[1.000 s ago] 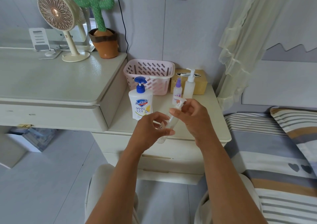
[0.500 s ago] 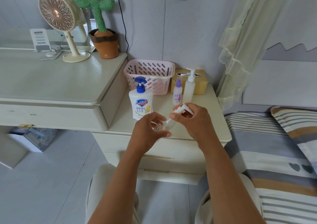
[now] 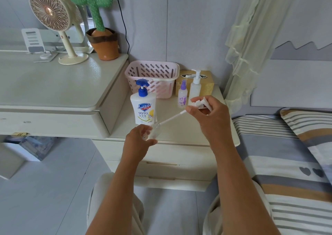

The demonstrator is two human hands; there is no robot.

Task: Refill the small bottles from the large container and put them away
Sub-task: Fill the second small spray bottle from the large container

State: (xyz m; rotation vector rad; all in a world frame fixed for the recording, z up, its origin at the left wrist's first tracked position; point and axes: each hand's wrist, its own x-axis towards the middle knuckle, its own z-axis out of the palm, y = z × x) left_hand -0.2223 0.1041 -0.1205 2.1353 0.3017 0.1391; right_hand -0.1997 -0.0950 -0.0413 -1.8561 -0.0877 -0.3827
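Pulled up and rightward since a moment ago, the white plastic pump head (image 3: pixel 200 103) is pinched in the right hand (image 3: pixel 212 119). Its thin dip tube (image 3: pixel 170 118) is almost out of the small clear plastic bottle (image 3: pixel 154 133), which the left hand (image 3: pixel 138 141) has in its grip, tilted, over the near edge of the cream surface (image 3: pixel 179 132). Drawing the tube straight along the neck should limit drips. The large white soap container (image 3: pixel 143 109) stands just beyond.

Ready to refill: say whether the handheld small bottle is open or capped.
Open. The right hand holds the pump head off the clear bottle; only its tube tip reaches the neck.
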